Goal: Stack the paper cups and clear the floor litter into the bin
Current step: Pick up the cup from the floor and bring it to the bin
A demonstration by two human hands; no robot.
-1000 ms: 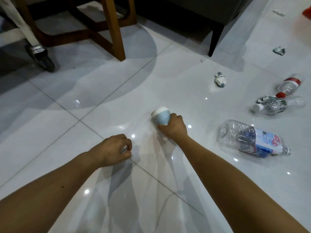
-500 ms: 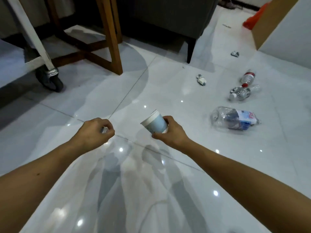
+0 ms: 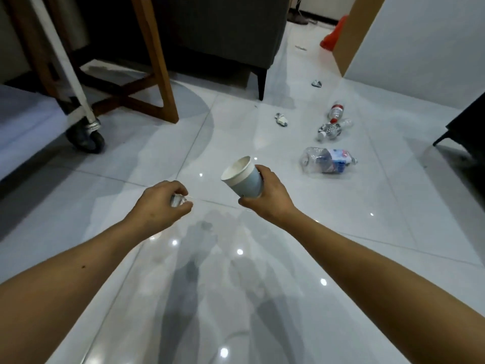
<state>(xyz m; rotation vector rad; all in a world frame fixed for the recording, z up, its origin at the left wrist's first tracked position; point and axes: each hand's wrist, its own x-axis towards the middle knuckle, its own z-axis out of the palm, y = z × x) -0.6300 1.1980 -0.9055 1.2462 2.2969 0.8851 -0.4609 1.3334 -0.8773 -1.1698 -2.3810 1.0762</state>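
Observation:
My right hand [image 3: 267, 195] grips a pale blue paper cup [image 3: 242, 177] above the floor, tilted with its white open mouth toward the upper left. My left hand [image 3: 164, 203] is closed around a small crumpled wrapper [image 3: 176, 199], of which only a silvery bit shows between the fingers. On the tiles to the right lie a large crushed plastic bottle with a blue label [image 3: 328, 160], a small crushed bottle [image 3: 331, 130] and a red-capped bottle [image 3: 336, 109]. Two crumpled paper scraps lie farther off, one [image 3: 281, 119] near the middle and one [image 3: 317, 83] beyond. No bin is in view.
A wooden table leg and crossbars [image 3: 157, 74] stand at upper left beside a white cart post with a black caster [image 3: 86, 139]. A dark grey sofa with a black leg [image 3: 262, 80] sits behind. A white wall panel [image 3: 420, 48] and a dark furniture leg [image 3: 451, 132] are at right.
My right hand lifted the paper cup off the floor and tipped its mouth up. Both hands rose together, and the view widened as my head came up.

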